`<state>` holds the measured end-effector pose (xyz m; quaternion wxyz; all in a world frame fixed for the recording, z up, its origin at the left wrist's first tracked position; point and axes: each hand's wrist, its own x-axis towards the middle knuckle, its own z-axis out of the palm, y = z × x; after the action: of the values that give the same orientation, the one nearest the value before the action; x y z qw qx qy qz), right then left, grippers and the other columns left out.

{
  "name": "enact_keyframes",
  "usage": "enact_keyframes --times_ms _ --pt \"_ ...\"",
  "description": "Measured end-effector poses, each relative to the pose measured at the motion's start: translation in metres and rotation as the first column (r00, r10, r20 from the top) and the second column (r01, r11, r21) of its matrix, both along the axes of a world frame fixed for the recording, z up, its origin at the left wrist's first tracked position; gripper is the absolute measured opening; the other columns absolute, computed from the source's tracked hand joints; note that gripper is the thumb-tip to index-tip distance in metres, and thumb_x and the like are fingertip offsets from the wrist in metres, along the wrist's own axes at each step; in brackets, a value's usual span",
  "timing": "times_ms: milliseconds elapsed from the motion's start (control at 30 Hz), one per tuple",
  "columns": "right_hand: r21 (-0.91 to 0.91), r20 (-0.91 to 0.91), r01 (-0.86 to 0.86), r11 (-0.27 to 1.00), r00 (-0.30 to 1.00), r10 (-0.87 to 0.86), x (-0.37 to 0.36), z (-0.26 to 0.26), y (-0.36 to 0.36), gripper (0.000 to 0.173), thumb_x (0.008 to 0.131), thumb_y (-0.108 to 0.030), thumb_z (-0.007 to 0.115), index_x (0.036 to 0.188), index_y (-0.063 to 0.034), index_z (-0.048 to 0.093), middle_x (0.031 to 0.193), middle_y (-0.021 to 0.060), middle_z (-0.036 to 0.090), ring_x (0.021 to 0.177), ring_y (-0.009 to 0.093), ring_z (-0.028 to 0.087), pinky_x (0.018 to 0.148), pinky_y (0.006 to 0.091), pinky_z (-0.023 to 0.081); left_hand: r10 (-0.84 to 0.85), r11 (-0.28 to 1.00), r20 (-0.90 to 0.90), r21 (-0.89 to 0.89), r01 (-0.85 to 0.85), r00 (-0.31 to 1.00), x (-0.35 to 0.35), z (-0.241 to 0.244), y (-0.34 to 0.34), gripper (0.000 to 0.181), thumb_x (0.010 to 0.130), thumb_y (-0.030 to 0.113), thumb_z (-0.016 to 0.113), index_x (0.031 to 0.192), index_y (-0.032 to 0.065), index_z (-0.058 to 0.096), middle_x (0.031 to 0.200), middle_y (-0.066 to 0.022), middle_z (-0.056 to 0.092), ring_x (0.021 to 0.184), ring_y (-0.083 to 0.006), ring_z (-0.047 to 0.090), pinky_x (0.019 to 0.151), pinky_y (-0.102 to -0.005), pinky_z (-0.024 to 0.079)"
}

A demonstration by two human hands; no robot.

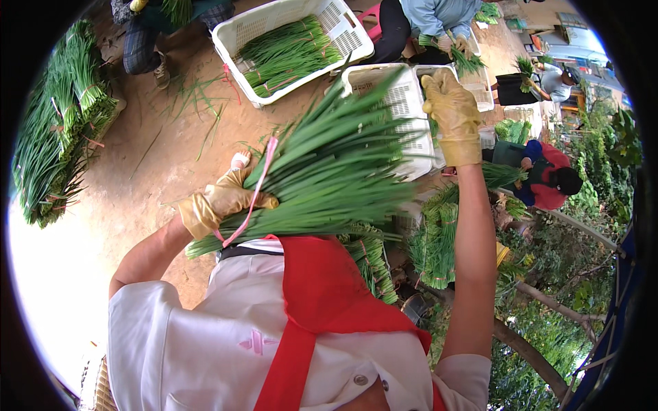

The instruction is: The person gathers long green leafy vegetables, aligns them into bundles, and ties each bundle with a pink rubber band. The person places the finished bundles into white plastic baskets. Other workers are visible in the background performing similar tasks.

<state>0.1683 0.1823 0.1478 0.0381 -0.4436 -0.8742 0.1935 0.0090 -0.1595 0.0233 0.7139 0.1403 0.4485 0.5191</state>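
Observation:
My left hand (222, 199), in a yellowish rubber glove, grips a large bunch of long green leaves, likely garlic chives (334, 164), near its stem end. Around the bunch runs a pink tie (259, 177), which also crosses over a finger of that glove. The leaf tips fan out to the right and look blurred. Raised beyond the tips is my right hand (452, 113), gloved alike, with its fingers curled. Its palm faces away, so whether it holds anything is hidden. A red apron (334, 287) lies below the bunch.
A white plastic crate (226, 38) holding tied bunches stands ahead, with another white crate (419, 149) beside my right hand. Stacked bunches (67, 103) lie at left, more bundles (437, 241) at right. Several people work nearby. Loose leaves (198, 103) litter the ground.

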Motion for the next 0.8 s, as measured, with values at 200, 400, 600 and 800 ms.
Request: enact_keyframes --times_ms 200,400,600,800 --pt "0.114 -0.166 0.062 0.992 0.985 -0.042 0.042 0.008 -0.019 0.032 0.095 -0.007 0.057 0.127 -0.0092 0.06 0.102 0.0082 0.073 0.084 0.019 0.07 0.079 0.0343 0.056 0.042 0.994 0.138 -0.108 -0.027 0.99 -0.016 -0.018 -0.006 0.036 0.083 0.008 0.079 0.115 -0.0011 0.067 0.096 -0.005 0.072 0.081 -0.012 0.067 0.073 -0.027 0.056" --pt "0.341 -0.287 -0.493 0.801 0.757 0.587 0.036 0.003 -0.159 0.02 0.097 -0.02 0.061 0.114 -0.0086 0.066 0.1 0.009 0.073 0.087 0.023 0.069 0.076 0.0344 0.056 0.035 0.99 0.127 -0.137 -0.017 0.991 -0.023 -0.013 0.0 0.032 0.086 0.008 0.076 0.115 -0.0018 0.067 0.098 -0.007 0.072 0.083 -0.0136 0.068 0.077 -0.0275 0.057" --pt "-0.287 -0.186 -0.513 0.809 0.859 0.478 0.082 -0.078 -0.205 0.048 0.091 -0.023 0.065 0.137 -0.0151 0.054 0.128 0.0088 0.063 0.113 0.031 0.059 0.099 0.0401 0.045 -0.095 0.99 0.079 -0.1 0.103 0.992 -0.039 -0.032 0.003 0.044 0.088 0.015 0.075 0.126 -0.0018 0.062 0.113 -0.0097 0.07 0.098 -0.0163 0.067 0.087 -0.0318 0.056" --pt "-0.033 -0.333 -0.482 0.876 0.832 0.445 0.063 -0.028 -0.193 0.042 0.09 -0.017 0.067 0.131 -0.0134 0.06 0.112 0.0087 0.066 0.103 0.03 0.059 0.09 0.0397 0.048 -0.081 0.994 0.106 -0.067 0.089 0.991 -0.031 -0.023 0.005 0.048 0.089 0.019 0.076 0.129 -0.0013 0.06 0.118 -0.0086 0.068 0.1 -0.0149 0.066 0.089 -0.0312 0.055"
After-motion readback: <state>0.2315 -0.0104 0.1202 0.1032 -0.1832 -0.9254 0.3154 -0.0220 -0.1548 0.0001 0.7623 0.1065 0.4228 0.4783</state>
